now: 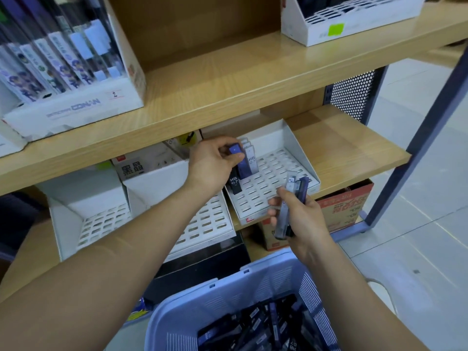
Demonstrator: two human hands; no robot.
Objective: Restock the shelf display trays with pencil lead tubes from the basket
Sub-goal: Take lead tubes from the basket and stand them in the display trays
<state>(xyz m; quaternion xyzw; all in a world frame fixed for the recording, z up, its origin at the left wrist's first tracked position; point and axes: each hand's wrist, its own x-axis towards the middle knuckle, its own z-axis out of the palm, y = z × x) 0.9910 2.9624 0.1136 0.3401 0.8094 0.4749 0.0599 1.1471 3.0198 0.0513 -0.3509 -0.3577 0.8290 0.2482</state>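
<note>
On the middle shelf, at the right-hand display tray point(301, 150), the left hand point(211, 164) is pinching a purple lead tube point(241, 163) by its cap, thumb and fingers curling round the top; the tube is standing upright with its foot among the slots at the tray's back-left corner; a black tube marked HB 0.7 point(235, 184) is standing just in front of it, and white tubes point(252, 158) are lining up just behind and to the right; rows of open slots are running across the front of the tray.

Lower and to the right, the right hand point(304, 219) is gripping a small bundle of tubes point(288, 198) just before the tray's front lip, fingers wrapping round them; a clear one and a dark purple one are poking up past the fingers, and the blur is making it hard to say whether a third is tucked in there.

Below both arms the lilac basket point(228, 295) is sitting at the bottom of the view, a heap of dark tubes point(266, 325) lying crosswise inside it; leftward on the same shelf a middle slotted tray point(210, 221) and a left slotted tray point(101, 224) are sitting side by side; under the shelf a red cardboard box point(342, 206) is showing behind the right hand.
</note>
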